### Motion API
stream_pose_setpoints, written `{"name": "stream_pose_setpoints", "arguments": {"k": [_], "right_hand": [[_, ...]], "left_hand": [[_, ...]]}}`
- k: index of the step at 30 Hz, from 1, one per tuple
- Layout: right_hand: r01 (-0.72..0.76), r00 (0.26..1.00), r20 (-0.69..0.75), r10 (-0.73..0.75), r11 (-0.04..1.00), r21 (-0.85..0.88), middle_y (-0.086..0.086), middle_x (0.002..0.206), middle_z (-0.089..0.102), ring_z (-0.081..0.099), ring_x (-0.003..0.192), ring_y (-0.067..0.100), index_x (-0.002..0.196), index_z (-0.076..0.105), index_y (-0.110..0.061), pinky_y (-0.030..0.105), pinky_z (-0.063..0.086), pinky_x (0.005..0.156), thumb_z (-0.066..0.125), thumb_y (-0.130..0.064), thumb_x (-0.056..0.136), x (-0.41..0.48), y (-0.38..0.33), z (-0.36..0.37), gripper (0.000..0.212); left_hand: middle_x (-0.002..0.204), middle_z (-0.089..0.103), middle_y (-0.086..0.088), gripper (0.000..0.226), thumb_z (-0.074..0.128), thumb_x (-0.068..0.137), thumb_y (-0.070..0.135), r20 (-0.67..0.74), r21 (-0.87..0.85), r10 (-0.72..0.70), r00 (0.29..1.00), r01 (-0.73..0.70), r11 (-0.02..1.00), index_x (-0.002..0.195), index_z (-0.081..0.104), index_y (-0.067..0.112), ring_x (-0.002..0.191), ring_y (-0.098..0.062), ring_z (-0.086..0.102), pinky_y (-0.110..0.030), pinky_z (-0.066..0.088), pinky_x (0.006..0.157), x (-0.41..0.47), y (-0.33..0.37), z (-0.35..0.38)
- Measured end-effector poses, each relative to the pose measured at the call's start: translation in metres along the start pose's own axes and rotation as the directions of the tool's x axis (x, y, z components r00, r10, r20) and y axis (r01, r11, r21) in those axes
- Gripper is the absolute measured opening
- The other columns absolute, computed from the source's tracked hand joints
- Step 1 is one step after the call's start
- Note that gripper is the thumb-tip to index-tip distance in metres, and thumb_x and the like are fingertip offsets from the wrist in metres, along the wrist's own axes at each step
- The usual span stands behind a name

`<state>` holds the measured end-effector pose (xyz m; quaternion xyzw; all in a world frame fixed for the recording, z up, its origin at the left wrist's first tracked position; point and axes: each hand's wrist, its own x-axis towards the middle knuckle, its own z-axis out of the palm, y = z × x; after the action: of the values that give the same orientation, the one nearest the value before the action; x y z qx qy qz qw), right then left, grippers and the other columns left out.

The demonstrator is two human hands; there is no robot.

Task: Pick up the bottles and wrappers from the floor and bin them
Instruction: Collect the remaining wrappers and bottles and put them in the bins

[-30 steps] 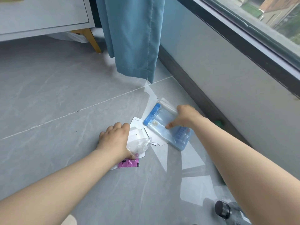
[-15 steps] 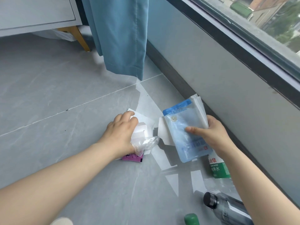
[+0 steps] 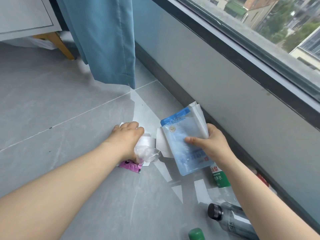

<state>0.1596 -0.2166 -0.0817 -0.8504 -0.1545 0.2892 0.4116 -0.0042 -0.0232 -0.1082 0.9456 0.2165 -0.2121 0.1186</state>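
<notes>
Grey tiled floor [image 3: 52, 118]. A blue curtain [image 3: 107, 40] hangs just short of it, beyond both sets of fingers. Person bent low, both bare arms out.

Right hand [image 3: 213, 144]: fingers [image 3: 192, 140] clamped on a blue pouch [image 3: 181, 153], thumb flat across its front, the rest wrapped behind. White sheets [image 3: 197, 116] fan out against the pouch's back. Pouch tilted, blue top strip away from the person. Cannot tell whether its lower corner touches the floor.

Left hand [image 3: 124, 141]: knuckles up, fingers [image 3: 131, 126] together and curled down over a wrapper clump [image 3: 147, 149] of white card and crumpled clear film on the floor. Film bulges out at the thumb side.

Grey bottle [image 3: 232, 220], black cap, lies on the floor under the right forearm, well nearer the person than the right fingers. Green-label bottle [image 3: 220, 177] lies just below the pouch's lower edge, partly hidden by the right wrist. Pink sachet [image 3: 130, 166] lies flat, partly under the heel of the left hand. Green cap [image 3: 196, 233] near the grey bottle's cap.
</notes>
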Motion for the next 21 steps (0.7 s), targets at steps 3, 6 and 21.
{"name": "stream_pose_setpoints", "arguments": {"k": [3, 6, 21], "right_hand": [[0.002, 1.0, -0.01, -0.002, 1.0, -0.001, 0.0, 0.093, 0.071, 0.069, 0.082, 0.021, 0.099, 0.059, -0.02, 0.043, 0.058, 0.068, 0.086, -0.023, 0.066, 0.0, -0.001, 0.002, 0.042], [0.004, 1.0, -0.014, -0.004, 1.0, 0.009, 0.0, 0.095, 0.07, 0.068, 0.084, 0.021, 0.1, 0.058, -0.018, 0.04, 0.056, 0.066, 0.085, -0.022, 0.068, -0.002, -0.005, 0.004, 0.043], [0.053, 0.993, -0.102, -0.051, 0.999, 0.009, 0.003, 0.09, 0.061, 0.056, 0.075, 0.018, 0.099, 0.052, -0.015, 0.028, 0.046, 0.055, 0.061, -0.018, 0.078, -0.027, -0.019, 0.009, 0.023]], "left_hand": [[0.125, 0.037, -0.001, 0.085, 0.076, 0.059, 0.061, -0.033, 0.042, -0.034, 0.999, 0.036, 0.998, 0.126, 0.041, 0.024, 0.117, -0.026, 0.039, -0.038, 0.036, 0.103, 0.0, 0.002, 0.0], [0.121, 0.037, -0.003, 0.087, 0.076, 0.059, 0.062, -0.037, 0.045, -0.088, 0.995, 0.09, 0.995, 0.126, 0.039, 0.022, 0.115, -0.026, 0.039, -0.038, 0.037, 0.1, -0.003, 0.001, 0.003], [0.111, 0.054, -0.003, 0.083, 0.081, 0.051, 0.062, 0.053, -0.201, -0.336, 0.94, 0.34, 0.919, 0.105, 0.038, 0.016, 0.108, -0.027, 0.052, -0.032, 0.042, 0.081, -0.03, 0.008, 0.017]]}}
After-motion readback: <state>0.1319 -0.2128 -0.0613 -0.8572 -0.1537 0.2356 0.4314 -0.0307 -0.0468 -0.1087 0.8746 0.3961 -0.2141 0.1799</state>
